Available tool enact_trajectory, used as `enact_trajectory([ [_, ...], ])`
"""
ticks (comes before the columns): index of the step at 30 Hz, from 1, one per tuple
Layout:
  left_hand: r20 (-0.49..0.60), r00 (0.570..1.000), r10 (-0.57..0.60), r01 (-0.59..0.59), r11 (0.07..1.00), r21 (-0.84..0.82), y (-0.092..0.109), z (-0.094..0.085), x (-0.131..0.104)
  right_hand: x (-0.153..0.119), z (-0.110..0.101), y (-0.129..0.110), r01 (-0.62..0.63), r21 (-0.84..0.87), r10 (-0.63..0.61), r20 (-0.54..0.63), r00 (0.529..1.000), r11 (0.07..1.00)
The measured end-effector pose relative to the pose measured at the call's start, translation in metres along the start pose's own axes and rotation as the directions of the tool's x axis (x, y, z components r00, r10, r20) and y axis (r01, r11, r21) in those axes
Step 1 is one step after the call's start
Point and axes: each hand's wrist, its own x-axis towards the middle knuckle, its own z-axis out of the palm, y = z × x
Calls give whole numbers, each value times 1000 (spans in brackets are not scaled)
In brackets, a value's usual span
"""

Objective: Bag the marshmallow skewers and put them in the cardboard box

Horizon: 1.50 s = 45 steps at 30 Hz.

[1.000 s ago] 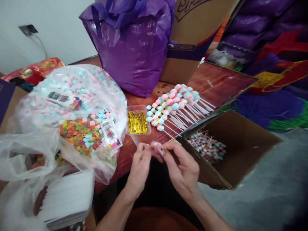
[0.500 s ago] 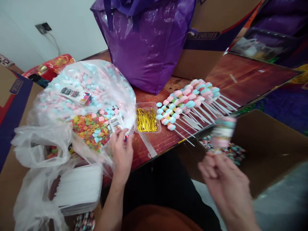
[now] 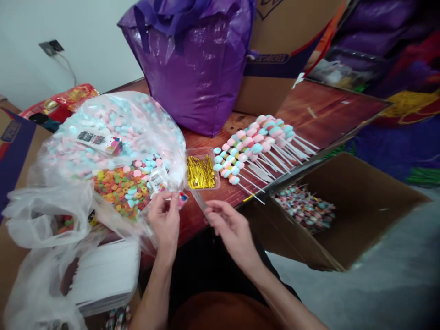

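My left hand (image 3: 165, 222) pinches a small printed packet (image 3: 182, 199) at the table's front edge, beside the loose ring candies (image 3: 120, 188). To its right, my right hand (image 3: 232, 229) has its fingers curled together, and whatever is between them is too small to name. Just beyond both hands sits a clear tub (image 3: 216, 181) of gold twist ties (image 3: 200, 172). Candy skewers (image 3: 254, 142) on white sticks lie in a row right of the tub. A big clear bag of pastel candies (image 3: 127, 114) lies at the left, with printed cards (image 3: 99, 141) on top.
A purple bag (image 3: 192, 73) and a cardboard box (image 3: 268, 91) stand at the back. Below the table's right edge is an open carton (image 3: 371, 206) holding many wrapped candies (image 3: 305, 208). White sticks (image 3: 106, 275) lie in a tray at the lower left.
My right hand has come left from over the open carton, and the wrapped candy skewer it held is gone from it. The camera view has shifted slightly.
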Motion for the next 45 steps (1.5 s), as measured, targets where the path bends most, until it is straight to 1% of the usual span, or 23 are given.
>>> enact_trajectory([
  [2, 43, 996, 76, -74, 996, -41, 8, 13, -18, 8, 14, 0, -18, 91, 17, 19, 1000, 996],
  [4, 55, 995, 82, -76, 991, -105, 13, 24, -33, 14, 21, 1, -21, 161, 27, -34, 999, 987],
  [7, 85, 986, -142, 163, 923, -348, 18, 35, -47, 18, 17, 1, 13, 187, 9, -118, 993, 982],
  [8, 161, 953, -255, 301, 838, -455, 19, 37, -49, 18, 12, 0, 28, 175, -7, -119, 993, 984],
  [9, 270, 892, -362, 452, 713, -537, 19, 39, -49, 18, 7, -1, 43, 153, -27, -105, 994, 987],
  [11, 495, 709, -502, 701, 427, -571, 20, 41, -46, 17, -5, -6, 71, 76, -67, -51, 996, 995],
  [12, 564, 630, -533, 768, 321, -554, 20, 41, -44, 16, -10, -9, 84, 30, -84, -23, 996, 996],
  [13, 595, 587, -548, 797, 262, -545, 20, 42, -42, 16, -15, -11, 97, -15, -97, -1, 995, 995],
  [14, 594, 587, -550, 795, 253, -552, 19, 43, -40, 16, -19, -13, 107, -55, -106, 15, 994, 993],
  [15, 570, 619, -540, 772, 289, -566, 19, 44, -39, 15, -22, -14, 116, -89, -115, 21, 993, 989],
  [18, 452, 754, -477, 655, 495, -571, 17, 49, -42, 15, -28, -11, 132, -174, -132, 11, 991, 976],
  [20, 381, 809, -448, 587, 584, -560, 16, 53, -46, 15, -29, -6, 143, -218, -145, 5, 989, 965],
  [22, 357, 824, -441, 566, 594, -572, 16, 56, -49, 16, -29, 0, 162, -243, -168, -2, 986, 956],
  [27, 415, 763, -496, 642, 505, -577, 14, 54, -39, 19, -35, 7, 176, -290, -180, 15, 984, 941],
  [29, 405, 758, -511, 645, 495, -582, 13, 53, -35, 20, -39, 8, 192, -344, -191, 36, 981, 919],
  [32, 335, 809, -483, 577, 541, -612, 14, 53, -34, 21, -46, 10, 206, -427, -251, -53, 966, 881],
  [35, 186, 881, -434, 448, 645, -619, 14, 55, -35, 27, -58, 11, 173, -524, -311, -188, 932, 834],
  [37, 139, 888, -438, 423, 663, -618, 13, 54, -33, 35, -67, 12, 178, -668, -405, -201, 892, 723],
  [38, 141, 880, -453, 435, 650, -623, 11, 54, -31, 40, -72, 12, 183, -761, -469, -175, 866, 622],
  [40, 174, 853, -493, 476, 596, -646, 9, 52, -27, 53, -79, 15, 167, -919, -570, -72, 819, 357],
  [42, 208, 821, -532, 515, 533, -671, 7, 51, -23, 64, -83, 19, 131, -984, -591, 34, 806, 123],
  [44, 236, 788, -569, 550, 479, -684, 6, 51, -20, 71, -83, 23, 123, -992, -578, 92, 811, 14],
  [45, 242, 773, -586, 562, 458, -689, 6, 51, -20, 72, -82, 24, 133, -991, -581, 101, 807, 11],
])
